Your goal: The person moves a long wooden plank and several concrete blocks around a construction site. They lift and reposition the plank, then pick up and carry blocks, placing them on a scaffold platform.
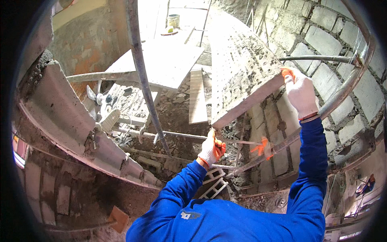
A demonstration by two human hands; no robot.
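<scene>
A long, pale, mortar-crusted board [246, 68] with a pitted, holed face stretches away from me, its thick near edge slanting up to the right. My right hand [300, 92], in a white glove with orange fingers, is closed round the board's right near corner. At the lower left corner, my left hand [211, 149], gloved the same way, has curled fingers and its thumb against the board's edge. Part of that grip is hidden. Below the board, bright orange strips [263, 148] hang at a thin metal rod [242, 141].
Scaffold pipes cross the space: one slanted pole [145, 76] at left and a curved-looking rail [338, 99] at right. A block wall [322, 36] rises on the right. Beyond are a pale sheet [161, 60], a bucket [173, 20] and rubble [173, 109]. Hollow blocks [213, 183] lie below.
</scene>
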